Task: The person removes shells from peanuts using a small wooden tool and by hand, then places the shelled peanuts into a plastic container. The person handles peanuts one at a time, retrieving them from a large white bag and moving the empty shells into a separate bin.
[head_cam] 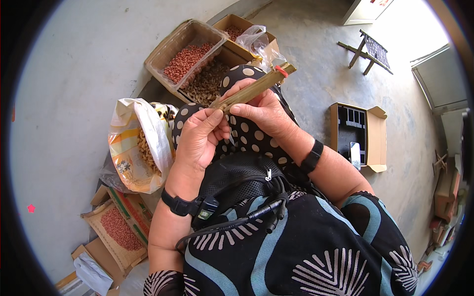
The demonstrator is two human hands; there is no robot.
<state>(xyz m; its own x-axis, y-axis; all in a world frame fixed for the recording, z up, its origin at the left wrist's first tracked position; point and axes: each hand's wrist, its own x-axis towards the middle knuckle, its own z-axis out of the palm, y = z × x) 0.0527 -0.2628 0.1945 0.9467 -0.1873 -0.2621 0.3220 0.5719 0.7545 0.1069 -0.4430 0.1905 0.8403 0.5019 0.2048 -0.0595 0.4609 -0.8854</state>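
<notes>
My right hand [264,109] grips a split bamboo clamp [259,86], tied near its far end with a red band. The clamp slants down to the left, towards the fingertips of my left hand [203,135]. Those fingertips pinch a small tan item, apparently a peanut pod [223,107], at the clamp's near tip; it is mostly hidden. Beyond my knees, a clear plastic tub [189,31] of shelled red peanuts [187,61] rests over a cardboard box that holds broken shells [207,83]. Left of my knee, a plastic bag [127,148] contains unshelled peanuts [146,151].
A second cardboard box [231,22] with red peanuts and a clear bag [255,39] stands behind. Lower left is a woven basket [127,255] of red kernels. On the floor at right are an open carton [376,137] with a phone [354,155] and a folding stool [374,51].
</notes>
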